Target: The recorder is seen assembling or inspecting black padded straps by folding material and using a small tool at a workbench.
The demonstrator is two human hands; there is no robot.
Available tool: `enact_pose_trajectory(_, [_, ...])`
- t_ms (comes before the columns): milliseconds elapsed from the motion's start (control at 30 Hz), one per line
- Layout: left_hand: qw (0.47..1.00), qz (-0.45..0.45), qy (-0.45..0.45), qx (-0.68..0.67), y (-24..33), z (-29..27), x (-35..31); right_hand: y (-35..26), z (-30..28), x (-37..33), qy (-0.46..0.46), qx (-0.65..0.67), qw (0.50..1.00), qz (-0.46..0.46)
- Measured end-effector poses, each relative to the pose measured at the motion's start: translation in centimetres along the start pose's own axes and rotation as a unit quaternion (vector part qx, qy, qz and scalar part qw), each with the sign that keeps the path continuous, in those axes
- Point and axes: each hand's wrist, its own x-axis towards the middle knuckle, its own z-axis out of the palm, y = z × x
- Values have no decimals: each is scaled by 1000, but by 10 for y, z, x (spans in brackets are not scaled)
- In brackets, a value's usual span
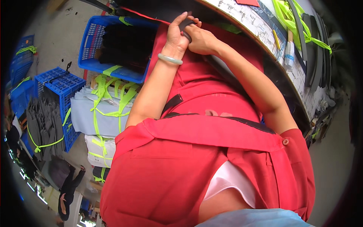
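Observation:
My two hands meet over my red-clad lap at the upper middle. My left hand (177, 36), palm turned up and a pale bangle (170, 59) at its wrist, curls its fingers around a dark strip of cloth (186, 25). From the other side, my right hand (203, 39) is closed on the same strip, its knuckles up and its fingertips hidden. The strip bends in a short loop between the hands; where its ends run is hard to make out.
Left of my hands stands a blue plastic crate (109, 70) with dark pieces inside. Tied pale bundles (84, 109), another blue crate (56, 77) and grey cloth pieces (44, 121) lie further left. A worktable (261, 26) with dark strips (319, 49) is at the right. Another person (68, 189) appears lower left.

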Motion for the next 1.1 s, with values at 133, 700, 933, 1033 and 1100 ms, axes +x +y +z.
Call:
enact_pose_trajectory(133, [999,-32,-22,-15,5,3,-7,-3,8,-35,74,7,995,-63])
enact_pose_trajectory(700, [999,-23,-31,-20,0,3,1,2,5,-2,-22,-45,998,26])
enact_pose_trajectory(933, [997,-29,-64,-16,-5,0,1,-1,7,-29,92,-49,994,-19])
enact_pose_trajectory(1033, [999,-32,-36,-17,-2,12,-8,1,7,-26,118,-55,991,-34])
enact_pose_trajectory(1100, [999,-27,-22,6,-1,14,-17,4,10,-47,114,-45,991,-51])
